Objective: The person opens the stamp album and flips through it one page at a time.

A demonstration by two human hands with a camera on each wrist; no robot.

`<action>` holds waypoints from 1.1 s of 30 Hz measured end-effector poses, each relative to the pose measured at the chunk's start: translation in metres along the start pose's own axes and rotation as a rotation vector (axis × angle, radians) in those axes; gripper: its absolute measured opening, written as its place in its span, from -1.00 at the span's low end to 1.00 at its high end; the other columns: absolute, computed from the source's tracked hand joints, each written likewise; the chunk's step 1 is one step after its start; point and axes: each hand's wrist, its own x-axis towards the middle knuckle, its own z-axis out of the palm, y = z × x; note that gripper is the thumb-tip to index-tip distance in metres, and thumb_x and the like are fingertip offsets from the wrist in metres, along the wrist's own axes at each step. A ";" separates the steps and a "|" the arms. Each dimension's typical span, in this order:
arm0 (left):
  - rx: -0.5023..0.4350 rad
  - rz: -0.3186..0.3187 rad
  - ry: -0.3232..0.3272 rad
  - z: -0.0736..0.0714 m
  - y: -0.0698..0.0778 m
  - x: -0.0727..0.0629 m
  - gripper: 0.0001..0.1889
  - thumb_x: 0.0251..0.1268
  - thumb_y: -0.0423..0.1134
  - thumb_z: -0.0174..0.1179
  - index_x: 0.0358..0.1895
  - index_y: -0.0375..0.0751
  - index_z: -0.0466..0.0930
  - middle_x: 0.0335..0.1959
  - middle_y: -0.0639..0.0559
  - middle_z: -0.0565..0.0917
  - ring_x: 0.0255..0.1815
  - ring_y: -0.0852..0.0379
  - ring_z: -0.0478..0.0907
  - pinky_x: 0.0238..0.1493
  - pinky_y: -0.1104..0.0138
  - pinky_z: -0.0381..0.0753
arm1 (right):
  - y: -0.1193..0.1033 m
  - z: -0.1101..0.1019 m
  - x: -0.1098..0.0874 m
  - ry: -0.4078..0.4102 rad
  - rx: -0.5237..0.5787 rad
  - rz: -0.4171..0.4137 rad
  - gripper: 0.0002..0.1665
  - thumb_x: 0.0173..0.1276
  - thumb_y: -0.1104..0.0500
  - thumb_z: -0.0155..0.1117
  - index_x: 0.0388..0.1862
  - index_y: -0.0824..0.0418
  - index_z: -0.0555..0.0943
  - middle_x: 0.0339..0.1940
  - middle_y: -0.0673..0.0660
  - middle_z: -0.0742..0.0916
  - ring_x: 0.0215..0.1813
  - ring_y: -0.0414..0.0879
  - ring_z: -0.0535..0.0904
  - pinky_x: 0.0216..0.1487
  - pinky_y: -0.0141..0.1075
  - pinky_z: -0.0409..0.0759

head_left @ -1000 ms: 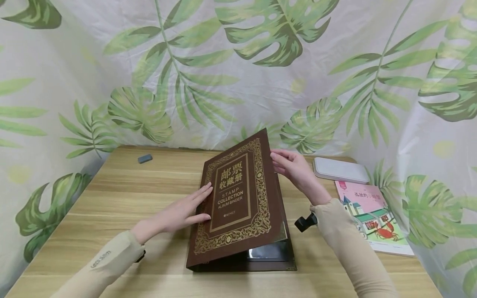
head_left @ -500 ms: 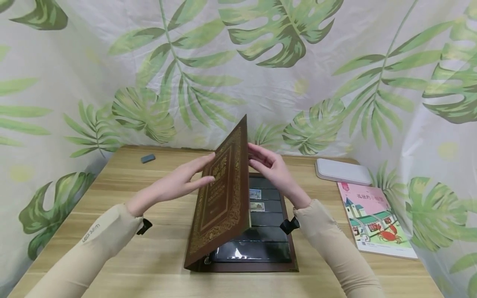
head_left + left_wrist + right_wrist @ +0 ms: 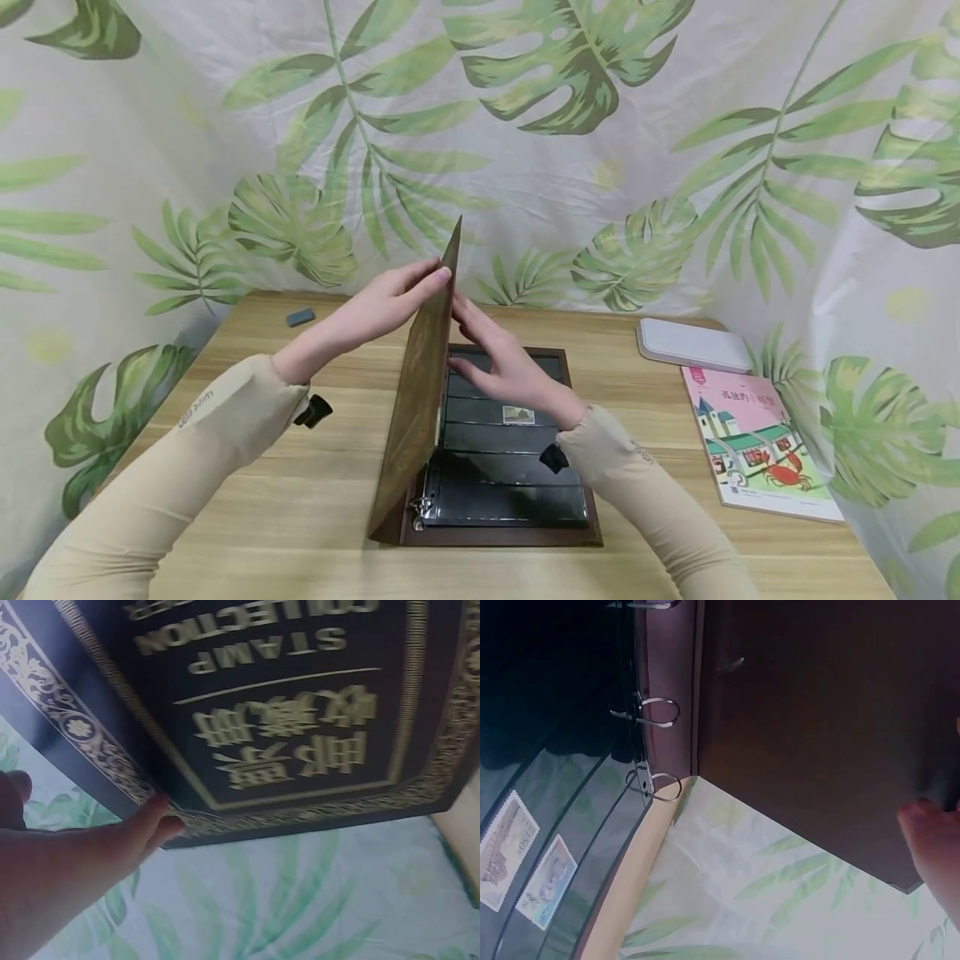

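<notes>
A brown stamp album [image 3: 417, 392] lies on the table with its front cover raised almost upright. Gold lettering [image 3: 270, 645] decorates the cover's outer face, which the left wrist view shows upside down. My left hand [image 3: 386, 304] touches that outer face near the top edge. Against the plain inner face [image 3: 810, 720], the fingers of my right hand [image 3: 510, 362] rest, mostly straight. Below are black pocket pages [image 3: 517, 502] held by metal rings [image 3: 656, 712]. One stamp [image 3: 518, 415] shows in the head view; the right wrist view shows two stamps [image 3: 547, 881].
A small blue-grey block [image 3: 301, 317] lies at the table's back left. To the right, a white case [image 3: 693, 344] sits beyond a pink picture book [image 3: 757, 442]. Leaf-patterned cloth [image 3: 525, 167] hangs behind the table [image 3: 300, 517].
The album's cover has swung up and leftward, from slightly raised to nearly upright, uncovering the black pages. Both hands have moved with it, the right one to the left, the left one upward.
</notes>
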 end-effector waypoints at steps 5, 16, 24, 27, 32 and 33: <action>0.049 -0.016 -0.007 -0.005 0.015 0.003 -0.20 0.51 0.18 -0.05 0.59 -0.21 -0.03 0.59 -0.18 0.17 0.60 -0.11 0.13 0.52 -0.07 0.22 | -0.001 0.003 0.002 -0.051 -0.134 -0.024 -0.05 0.44 0.29 0.21 0.61 0.36 -0.09 0.69 0.19 -0.04 0.69 0.03 -0.06 0.56 -0.09 0.25; 0.010 -0.034 0.076 -0.025 0.004 -0.019 -0.30 0.50 0.04 0.05 0.55 -0.24 0.11 0.51 -0.20 0.33 0.52 -0.12 0.30 0.46 -0.03 0.33 | 0.024 -0.006 -0.028 -0.171 -0.210 0.128 -0.13 0.51 0.15 0.16 0.64 0.16 -0.03 0.69 0.09 0.00 0.68 0.00 0.00 0.59 -0.07 0.18; -0.013 -0.112 0.145 -0.051 -0.018 -0.047 -0.32 0.48 0.07 0.08 0.54 -0.12 0.18 0.49 -0.11 0.39 0.46 -0.05 0.39 0.32 0.17 0.45 | 0.069 -0.025 -0.085 -0.261 -0.329 0.364 -0.15 0.48 0.14 0.19 0.61 0.26 0.05 0.65 0.25 0.11 0.64 0.15 0.07 0.55 0.06 0.21; 0.007 -0.149 0.144 -0.058 -0.025 -0.055 -0.31 0.47 0.14 0.06 0.55 -0.01 0.15 0.50 -0.06 0.37 0.47 -0.02 0.38 0.11 0.42 0.51 | 0.084 -0.032 -0.102 -0.287 -0.354 0.425 -0.16 0.47 0.14 0.22 0.58 0.33 0.09 0.63 0.32 0.14 0.63 0.20 0.07 0.53 0.09 0.22; 0.041 -0.160 0.176 -0.062 -0.033 -0.065 -0.31 0.43 0.19 0.07 0.53 0.05 0.21 0.44 -0.04 0.46 0.35 0.19 0.49 -0.09 0.61 0.49 | 0.102 -0.039 -0.121 -0.332 -0.401 0.507 -0.17 0.48 0.11 0.20 0.57 0.39 0.10 0.61 0.40 0.13 0.62 0.27 0.08 0.51 0.14 0.23; 0.053 -0.161 0.186 -0.063 -0.034 -0.067 -0.32 0.42 0.19 0.08 0.52 0.07 0.22 0.43 -0.03 0.48 0.29 0.31 0.52 -0.10 0.62 0.49 | 0.105 -0.040 -0.123 -0.339 -0.416 0.514 -0.17 0.48 0.11 0.19 0.56 0.40 0.11 0.61 0.41 0.14 0.61 0.29 0.08 0.51 0.14 0.23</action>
